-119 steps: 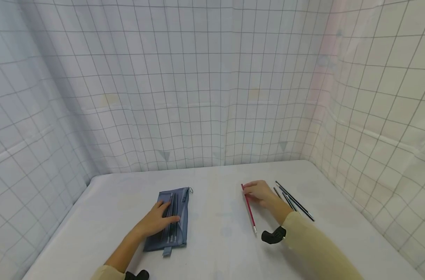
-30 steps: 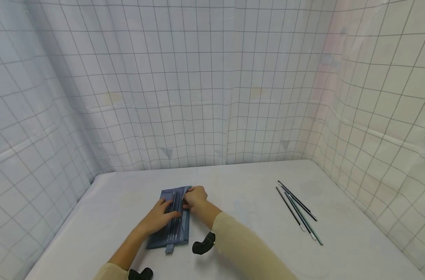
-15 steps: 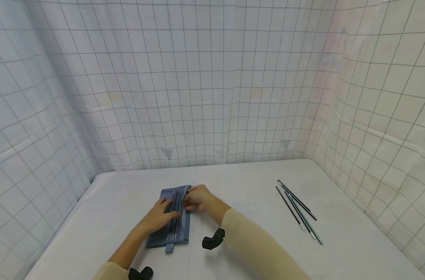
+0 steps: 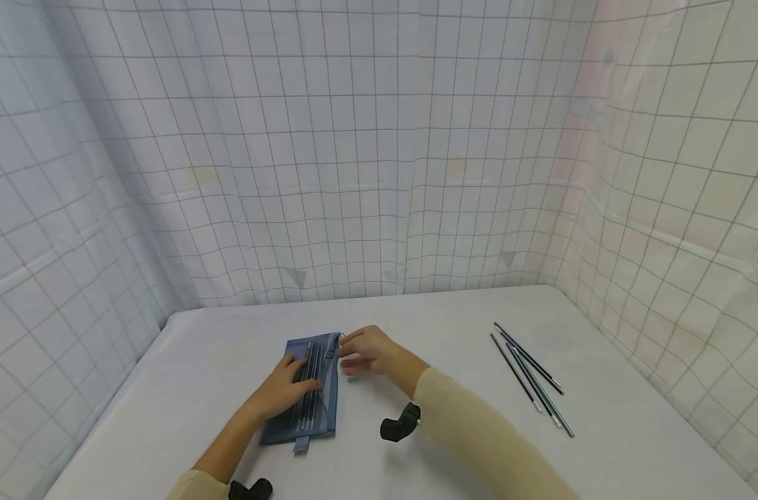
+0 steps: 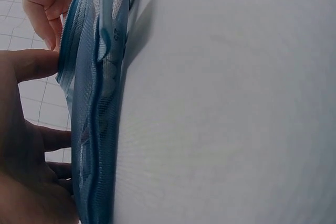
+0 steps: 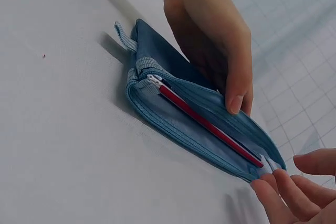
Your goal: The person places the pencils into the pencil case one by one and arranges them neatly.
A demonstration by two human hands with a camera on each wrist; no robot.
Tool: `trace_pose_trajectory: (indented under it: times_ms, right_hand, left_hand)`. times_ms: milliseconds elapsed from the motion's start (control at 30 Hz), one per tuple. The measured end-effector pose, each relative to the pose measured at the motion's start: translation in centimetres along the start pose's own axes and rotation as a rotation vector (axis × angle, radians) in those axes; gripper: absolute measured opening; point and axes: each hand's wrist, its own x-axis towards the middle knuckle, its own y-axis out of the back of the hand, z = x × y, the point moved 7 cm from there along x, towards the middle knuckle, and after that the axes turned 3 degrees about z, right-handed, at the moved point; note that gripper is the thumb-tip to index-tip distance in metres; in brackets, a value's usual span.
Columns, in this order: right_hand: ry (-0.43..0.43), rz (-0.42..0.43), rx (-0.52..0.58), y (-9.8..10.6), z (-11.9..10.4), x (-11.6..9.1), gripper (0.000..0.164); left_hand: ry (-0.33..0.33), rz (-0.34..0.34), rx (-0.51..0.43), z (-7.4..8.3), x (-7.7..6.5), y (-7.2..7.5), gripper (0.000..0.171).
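Note:
A blue mesh pencil case (image 4: 331,410) lies on the table with several dark pencils showing through its top. My left hand (image 4: 281,392) rests on it, fingers spread and the thumb at the rim of the opening. Through the unzipped side, in the right wrist view, a red pencil (image 6: 210,126) with a white end lies lengthwise inside. At the case's far right corner is my right hand (image 4: 369,351), fingers loosely bent and holding no pencil. Its fingertips (image 6: 262,187) overlap the case's corner in the right wrist view; whether they touch it I cannot tell.
Several dark and green pencils (image 4: 544,394) lie loosely together at the right of the white table (image 4: 441,326). Gridded white curtains (image 4: 379,173) stand behind and on both sides. A black device (image 4: 400,425) sits at each wrist.
Four seconds ago my right hand held the red pencil on the table; now that pencil is inside the case. Lately the right hand has drawn slightly right from the opening. The left hand stays put.

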Motion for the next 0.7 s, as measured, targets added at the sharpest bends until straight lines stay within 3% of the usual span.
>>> trace_pose_trajectory:
  times_ms: [700]
  right_hand:
    - [0.001,0.021,-0.079,5.0,-0.9,-1.0,0.04]
  left_hand:
    - [-0.017,0.002,-0.006,0.1,-0.2,0.0,0.082]
